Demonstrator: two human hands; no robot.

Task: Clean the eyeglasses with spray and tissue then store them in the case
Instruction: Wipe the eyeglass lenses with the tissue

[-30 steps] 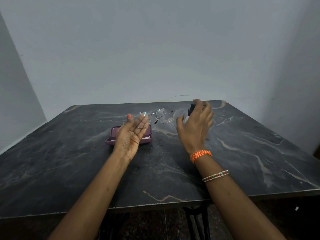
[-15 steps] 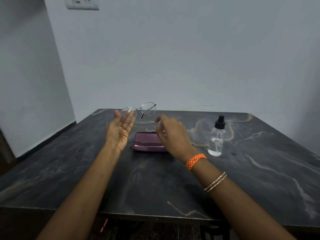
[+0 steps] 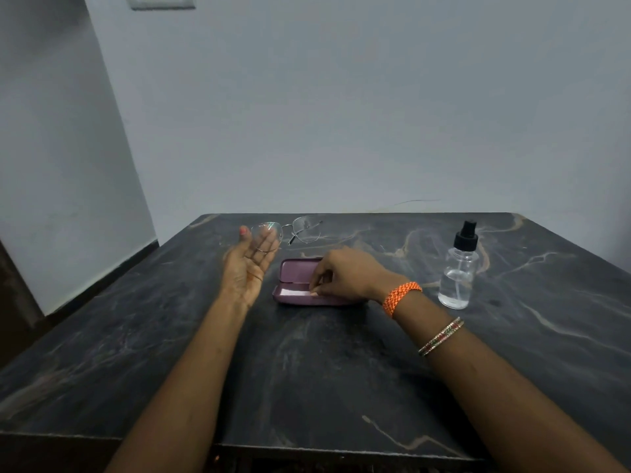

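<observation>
Right hand (image 3: 345, 273) fingers (image 3: 316, 291) pinched on white tissue (image 3: 296, 293) directly beneath, lengthwise in open purple case (image 3: 297, 273). Left hand (image 3: 249, 264) fingers clamped on eyeglasses (image 3: 286, 232), up-left of right fingers.

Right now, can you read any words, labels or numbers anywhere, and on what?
None can be read.
Spray bottle: clear, no label showing.
Purple case: the white strip inside shows no legible print.
Wall plate at the top: no markings legible.
</observation>
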